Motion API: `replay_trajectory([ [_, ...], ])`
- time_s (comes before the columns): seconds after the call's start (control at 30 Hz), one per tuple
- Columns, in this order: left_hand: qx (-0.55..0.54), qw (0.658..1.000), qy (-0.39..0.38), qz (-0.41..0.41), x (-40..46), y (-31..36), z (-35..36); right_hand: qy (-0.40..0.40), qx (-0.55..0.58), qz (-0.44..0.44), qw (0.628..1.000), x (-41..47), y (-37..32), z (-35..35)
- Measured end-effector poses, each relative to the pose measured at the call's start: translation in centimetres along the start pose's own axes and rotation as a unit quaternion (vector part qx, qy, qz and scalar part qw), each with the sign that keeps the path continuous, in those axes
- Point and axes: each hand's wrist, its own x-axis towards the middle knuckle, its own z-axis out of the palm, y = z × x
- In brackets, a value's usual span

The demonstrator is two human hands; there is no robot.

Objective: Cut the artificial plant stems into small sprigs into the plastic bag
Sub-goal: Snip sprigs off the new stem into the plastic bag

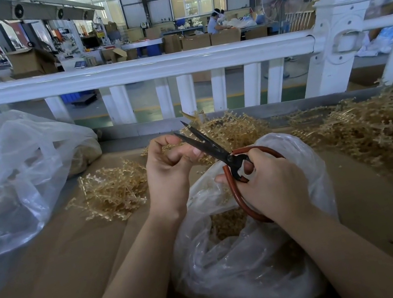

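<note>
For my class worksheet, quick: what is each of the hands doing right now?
Left hand: fingers curled, pinching a tan stem piece by the blades.
Right hand: grips the red-handled scissors, blades open, above the plastic bag.

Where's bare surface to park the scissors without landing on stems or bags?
Free: bare cardboard near left, bordered by the big empty bag, the small stem pile and the left hand's forearm. Also a strip near right, beyond the right hand. Crowded: the far right stem heap, and centre, where the open plastic bag sits.

Glossy crinkled plastic bag (pixel 251 270)
</note>
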Motion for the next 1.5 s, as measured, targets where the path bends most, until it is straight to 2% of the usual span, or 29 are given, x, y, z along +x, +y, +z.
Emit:
replay_trajectory([
  [0.2,-0.010,1.000,0.011,-0.010,0.1,-0.1,0.2,0.004,0.021,0.003,1.000,0.0,0.1,0.1],
  [0.37,-0.004,0.996,0.029,-0.079,0.1,-0.4,0.3,-0.010,0.132,0.072,0.989,0.0,0.3,0.7],
  [0.57,-0.013,0.991,-0.012,-0.135,0.0,-0.6,0.6,-0.031,0.314,0.152,0.937,0.7,0.2,0.1],
  [0.67,-0.010,0.986,-0.035,-0.160,-0.1,-0.4,0.8,-0.052,0.342,0.169,0.923,1.0,0.2,0.1],
  [0.83,0.011,0.979,-0.059,-0.194,-0.4,-0.1,1.2,-0.042,0.410,0.193,0.890,1.2,0.0,0.0],
  [1.0,0.020,0.975,-0.075,-0.209,-0.6,0.1,1.4,-0.046,0.422,0.192,0.885,1.3,0.3,-0.1],
  [1.2,0.027,0.982,-0.042,-0.183,-0.5,0.4,1.0,-0.031,0.438,0.175,0.881,1.1,0.1,-0.1],
  [1.5,-0.026,0.977,-0.036,-0.210,-0.4,0.9,0.8,-0.012,0.433,0.177,0.884,1.2,0.5,-0.1],
])
